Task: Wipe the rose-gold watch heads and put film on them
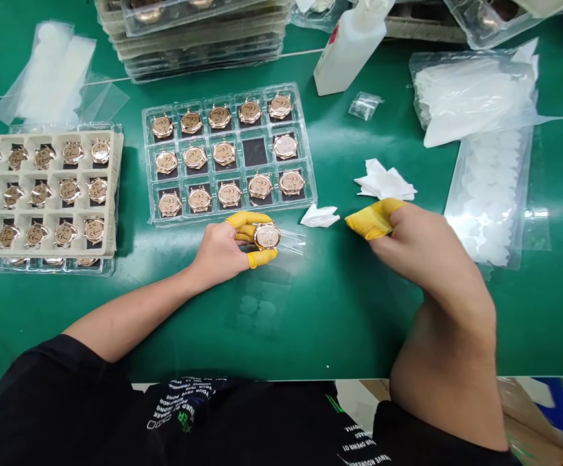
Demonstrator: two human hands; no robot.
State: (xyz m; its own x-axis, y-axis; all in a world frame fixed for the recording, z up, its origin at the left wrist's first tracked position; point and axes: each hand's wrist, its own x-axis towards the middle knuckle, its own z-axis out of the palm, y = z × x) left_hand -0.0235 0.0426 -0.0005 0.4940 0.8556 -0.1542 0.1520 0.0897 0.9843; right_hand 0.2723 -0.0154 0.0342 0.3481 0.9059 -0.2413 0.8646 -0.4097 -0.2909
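Yellow finger cots cover fingertips on both hands. My left hand (228,249) grips a rose-gold watch case (266,237) by its edges, its marked back facing up. Just behind it lies a clear plastic tray (149,175) of similar watch cases, with one pocket showing only a dark pad (255,153). My right hand (408,236) hovers over the table at the right, its fingers pressed together and pointing left. Whatever may be between those fingertips cannot be made out. Crumpled white tissues (383,181) lie behind the right hand, and a smaller tissue piece (320,216) lies between the hands.
A beige tray (43,255) of watch cases sits on the left. Stacked trays (204,48) and a white bottle (349,52) stand at the back. Bags of white film pieces (475,90) lie at right. Clear film sheets (257,307) rest on the green table (175,343).
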